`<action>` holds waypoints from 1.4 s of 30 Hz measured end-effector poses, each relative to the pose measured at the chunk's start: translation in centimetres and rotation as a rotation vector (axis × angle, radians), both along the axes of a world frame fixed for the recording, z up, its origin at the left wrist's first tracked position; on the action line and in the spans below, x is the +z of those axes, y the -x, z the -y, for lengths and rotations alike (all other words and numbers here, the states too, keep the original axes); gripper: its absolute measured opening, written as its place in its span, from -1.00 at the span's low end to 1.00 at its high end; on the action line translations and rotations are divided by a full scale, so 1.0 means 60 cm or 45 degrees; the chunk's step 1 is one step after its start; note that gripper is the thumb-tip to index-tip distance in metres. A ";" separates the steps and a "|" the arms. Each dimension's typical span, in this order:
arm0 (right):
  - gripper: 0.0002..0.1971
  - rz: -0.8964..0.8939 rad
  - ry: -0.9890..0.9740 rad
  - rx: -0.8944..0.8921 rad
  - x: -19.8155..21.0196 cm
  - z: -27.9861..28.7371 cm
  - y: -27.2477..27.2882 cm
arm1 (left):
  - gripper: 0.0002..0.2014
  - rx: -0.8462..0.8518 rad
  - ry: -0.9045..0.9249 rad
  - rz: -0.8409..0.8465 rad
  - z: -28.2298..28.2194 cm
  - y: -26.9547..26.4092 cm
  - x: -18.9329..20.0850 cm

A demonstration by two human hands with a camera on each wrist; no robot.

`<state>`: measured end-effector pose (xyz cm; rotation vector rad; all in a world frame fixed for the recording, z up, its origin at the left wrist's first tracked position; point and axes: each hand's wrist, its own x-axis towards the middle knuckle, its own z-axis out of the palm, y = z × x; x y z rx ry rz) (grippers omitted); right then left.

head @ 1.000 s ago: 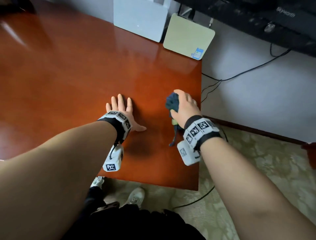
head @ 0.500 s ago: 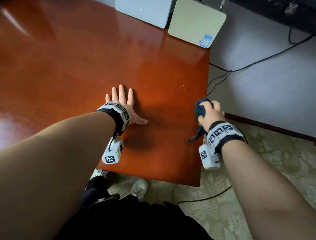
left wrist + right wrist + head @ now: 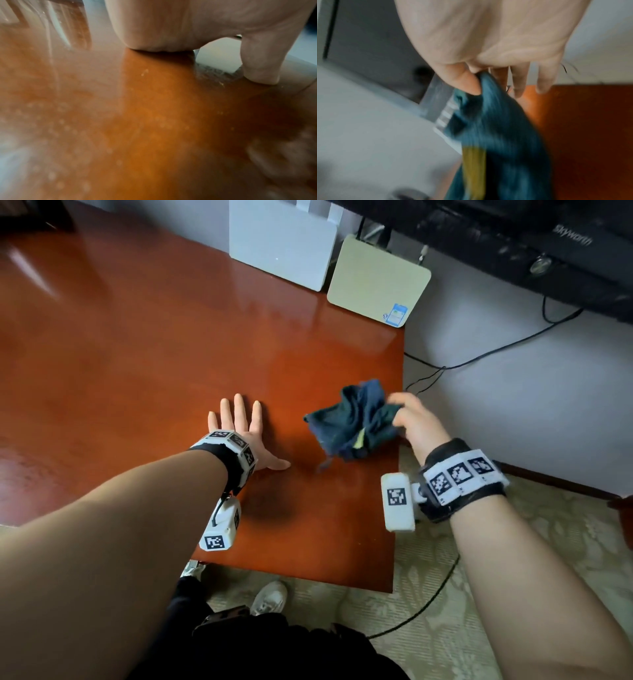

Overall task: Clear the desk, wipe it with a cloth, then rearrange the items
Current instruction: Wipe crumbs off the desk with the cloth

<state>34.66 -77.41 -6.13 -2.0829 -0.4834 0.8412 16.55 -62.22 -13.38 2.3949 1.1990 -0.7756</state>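
Note:
A crumpled dark blue cloth (image 3: 354, 422) with a yellow patch hangs just above the right edge of the reddish wooden desk (image 3: 137, 354). My right hand (image 3: 414, 422) pinches it between thumb and fingers; the right wrist view shows the thumb pressing the cloth (image 3: 496, 128) against the fingers, with the other fingers straight. My left hand (image 3: 245, 429) lies flat on the desk, palm down, fingers spread. In the left wrist view the left hand (image 3: 188, 27) presses on the desk (image 3: 137, 121), where pale specks show.
A white flat box (image 3: 281, 244) and a beige flat box (image 3: 376, 280) lean at the desk's back right corner. Black cables (image 3: 479, 357) run along the wall to the right. Below the desk edge lie a patterned carpet (image 3: 548, 542) and my shoes (image 3: 270, 599).
My right hand has lifted the cloth off the desk's right edge, and the cloth has opened out and swung left. My left hand has stayed flat in place.

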 end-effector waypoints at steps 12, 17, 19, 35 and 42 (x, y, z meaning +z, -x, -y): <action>-0.33 0.801 0.871 0.784 -0.081 -0.057 0.078 | 0.27 0.005 0.027 -0.013 -0.003 -0.003 0.001; -0.62 0.930 0.831 0.741 -0.099 -0.080 0.081 | 0.27 0.003 0.043 -0.023 -0.004 -0.005 0.001; -0.69 0.989 0.664 0.780 -0.089 -0.096 0.073 | 0.27 0.004 0.046 -0.032 -0.006 -0.006 0.001; -0.54 0.480 0.979 0.033 -0.119 0.033 -0.097 | 0.27 0.011 0.069 -0.070 -0.007 -0.008 0.004; -0.52 0.792 0.501 0.155 -0.073 -0.045 -0.091 | 0.26 0.021 0.054 -0.045 -0.003 -0.007 0.003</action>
